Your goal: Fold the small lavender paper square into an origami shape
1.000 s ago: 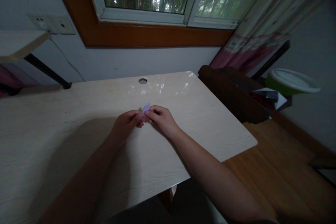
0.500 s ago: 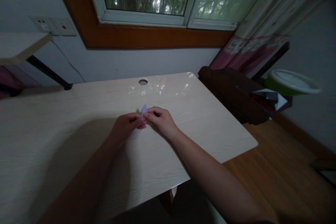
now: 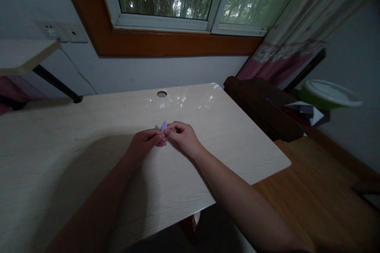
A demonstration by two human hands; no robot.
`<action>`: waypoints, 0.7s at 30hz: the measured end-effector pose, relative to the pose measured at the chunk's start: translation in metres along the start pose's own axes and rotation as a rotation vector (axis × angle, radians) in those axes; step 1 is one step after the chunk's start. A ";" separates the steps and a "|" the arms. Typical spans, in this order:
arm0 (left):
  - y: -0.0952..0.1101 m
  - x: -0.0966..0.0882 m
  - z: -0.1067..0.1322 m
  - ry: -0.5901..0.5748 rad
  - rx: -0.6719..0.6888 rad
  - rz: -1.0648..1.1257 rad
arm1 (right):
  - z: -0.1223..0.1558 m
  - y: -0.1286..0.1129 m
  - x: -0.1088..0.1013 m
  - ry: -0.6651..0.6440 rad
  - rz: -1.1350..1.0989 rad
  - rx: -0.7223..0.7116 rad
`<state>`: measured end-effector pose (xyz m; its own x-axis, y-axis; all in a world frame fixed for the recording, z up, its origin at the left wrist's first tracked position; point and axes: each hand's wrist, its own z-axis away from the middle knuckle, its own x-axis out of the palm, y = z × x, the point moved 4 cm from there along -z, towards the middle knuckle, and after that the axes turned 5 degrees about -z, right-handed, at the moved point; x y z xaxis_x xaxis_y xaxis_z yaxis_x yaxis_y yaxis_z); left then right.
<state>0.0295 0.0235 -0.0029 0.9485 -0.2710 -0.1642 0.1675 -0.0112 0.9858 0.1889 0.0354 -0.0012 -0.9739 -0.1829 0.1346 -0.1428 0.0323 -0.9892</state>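
My left hand (image 3: 144, 143) and my right hand (image 3: 181, 136) meet fingertip to fingertip over the middle of a pale wooden desk (image 3: 89, 150). Between them they pinch a small folded piece of light purple paper (image 3: 163, 126), whose tip sticks up just above the fingers. Both hands have their fingers curled closed around it. Most of the paper is hidden by the fingertips.
A round cable hole (image 3: 162, 94) sits near the desk's far edge, under a window. To the right stand a dark wooden piece of furniture (image 3: 261, 106) and a green bowl with a white lid (image 3: 328, 93). A shelf (image 3: 20, 53) juts in at the left.
The paper's visible tip has shrunk and turned more upright between my fingers. My hands have stayed in nearly the same place on the desk.
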 end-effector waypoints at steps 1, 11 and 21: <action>0.001 0.000 0.000 0.005 0.013 -0.023 | 0.000 0.000 0.000 0.004 0.002 0.004; 0.004 -0.009 -0.002 0.115 0.006 -0.068 | -0.002 0.003 -0.003 0.014 0.100 -0.015; 0.015 -0.011 0.002 0.164 -0.002 0.015 | -0.003 0.003 -0.002 -0.017 0.063 -0.032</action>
<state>0.0213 0.0246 0.0133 0.9820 -0.1107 -0.1531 0.1534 -0.0064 0.9881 0.1898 0.0387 -0.0039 -0.9780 -0.1963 0.0708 -0.0872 0.0758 -0.9933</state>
